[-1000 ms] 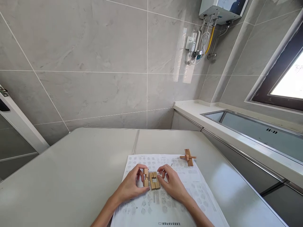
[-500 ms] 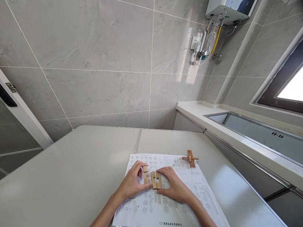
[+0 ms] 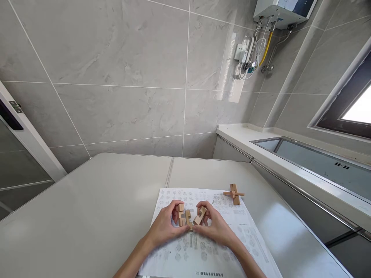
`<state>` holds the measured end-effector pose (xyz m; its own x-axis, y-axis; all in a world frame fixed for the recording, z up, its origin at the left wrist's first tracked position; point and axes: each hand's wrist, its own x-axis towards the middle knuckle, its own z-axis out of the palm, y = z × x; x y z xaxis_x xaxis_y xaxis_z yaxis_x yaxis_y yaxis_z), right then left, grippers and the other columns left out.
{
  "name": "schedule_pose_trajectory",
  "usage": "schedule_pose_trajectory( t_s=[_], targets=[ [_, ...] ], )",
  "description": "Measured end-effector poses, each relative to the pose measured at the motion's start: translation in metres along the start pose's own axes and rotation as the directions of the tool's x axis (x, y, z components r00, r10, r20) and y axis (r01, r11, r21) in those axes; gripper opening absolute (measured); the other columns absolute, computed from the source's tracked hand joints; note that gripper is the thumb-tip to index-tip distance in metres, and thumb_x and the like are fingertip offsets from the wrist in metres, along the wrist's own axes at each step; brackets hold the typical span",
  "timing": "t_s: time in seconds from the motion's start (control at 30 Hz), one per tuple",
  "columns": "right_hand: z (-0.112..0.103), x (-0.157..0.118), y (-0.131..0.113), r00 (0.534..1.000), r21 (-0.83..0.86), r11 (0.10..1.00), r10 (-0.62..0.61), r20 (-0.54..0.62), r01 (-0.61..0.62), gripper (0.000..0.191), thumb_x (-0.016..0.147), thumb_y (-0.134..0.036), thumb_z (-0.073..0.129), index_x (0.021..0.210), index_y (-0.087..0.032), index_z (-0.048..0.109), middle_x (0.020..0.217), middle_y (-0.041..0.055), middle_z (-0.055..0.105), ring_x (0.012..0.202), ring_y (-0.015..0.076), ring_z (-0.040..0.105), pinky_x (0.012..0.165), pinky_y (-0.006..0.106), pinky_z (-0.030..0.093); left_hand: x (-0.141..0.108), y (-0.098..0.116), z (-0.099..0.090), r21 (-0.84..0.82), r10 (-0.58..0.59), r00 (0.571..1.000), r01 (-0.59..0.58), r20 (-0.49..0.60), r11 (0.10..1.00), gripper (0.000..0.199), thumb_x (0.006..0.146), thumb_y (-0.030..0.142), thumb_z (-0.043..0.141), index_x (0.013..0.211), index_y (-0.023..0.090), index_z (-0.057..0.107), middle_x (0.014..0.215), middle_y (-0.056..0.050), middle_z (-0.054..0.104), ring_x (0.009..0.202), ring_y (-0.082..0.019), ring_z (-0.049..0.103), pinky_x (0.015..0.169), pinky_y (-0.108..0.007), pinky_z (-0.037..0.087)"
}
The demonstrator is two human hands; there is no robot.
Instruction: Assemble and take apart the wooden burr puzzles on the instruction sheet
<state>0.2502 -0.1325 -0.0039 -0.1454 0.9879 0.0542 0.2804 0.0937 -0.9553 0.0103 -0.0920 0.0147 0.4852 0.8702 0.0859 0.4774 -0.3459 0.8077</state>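
Tan blocks (image 3: 198,221), white sheet (image 3: 210,262) (patterned with grey print).

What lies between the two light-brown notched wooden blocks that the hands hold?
In the head view, one yellowish notched wooden bar lies between them.

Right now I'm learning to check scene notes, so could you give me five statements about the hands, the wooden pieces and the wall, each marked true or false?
1. The right hand holds a slanted block. True.
2. The left hand holds nothing. False: it has a notched block between thumb and fingers.
3. A middle block is between the two hands. True.
4. The wooden cross is at the far left corner of the paper. False: it is at the far right corner.
5. A yellow pipe runs below the white box on the wall. True.
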Motion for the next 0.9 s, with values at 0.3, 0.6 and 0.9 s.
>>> schedule_pose_trajectory(
  t_s=[0.3,0.6,0.9],
  targets=[
    [0.003,-0.001,-0.005,0.997,0.207,0.978,0.014,0.077,-0.030,0.046,0.102,-0.071,0.052,0.092,-0.027,0.061,0.068,-0.0068,0.039,0.059,0.0156,0.034,0.057,0.029,0.034,-0.001,0.003,0.010,-0.106,-0.030,0.999,0.034,0.035,0.994,0.061,0.077,0.042,0.088,0.128,0.027,0.058,0.084,0.004,0.063,0.073,-0.017,0.055,0.066,-0.028,0.045],
    [0.003,-0.002,-0.007,0.982,0.353,0.936,-0.052,0.184,-0.016,0.050,0.096,-0.071,0.067,0.119,-0.027,0.061,0.086,-0.0020,0.061,0.065,0.0155,0.053,0.066,0.031,0.046,0.001,0.003,0.017,-0.198,-0.038,0.997,0.051,0.071,0.979,0.061,0.077,0.038,0.089,0.127,0.025,0.058,0.080,0.005,0.062,0.070,-0.015,0.055,0.064,-0.026,0.043],
    [0.006,0.001,0.009,0.992,0.285,0.958,-0.054,0.116,0.018,0.038,0.093,-0.058,0.079,0.099,-0.024,0.063,0.089,0.0022,0.071,0.079,0.0198,0.061,0.071,0.032,0.045,-0.001,0.006,0.019,-0.258,-0.022,0.994,0.049,0.104,0.965,0.062,0.075,0.034,0.090,0.127,0.025,0.057,0.091,0.003,0.067,0.077,-0.017,0.059,0.068,-0.027,0.046]
  ],
)
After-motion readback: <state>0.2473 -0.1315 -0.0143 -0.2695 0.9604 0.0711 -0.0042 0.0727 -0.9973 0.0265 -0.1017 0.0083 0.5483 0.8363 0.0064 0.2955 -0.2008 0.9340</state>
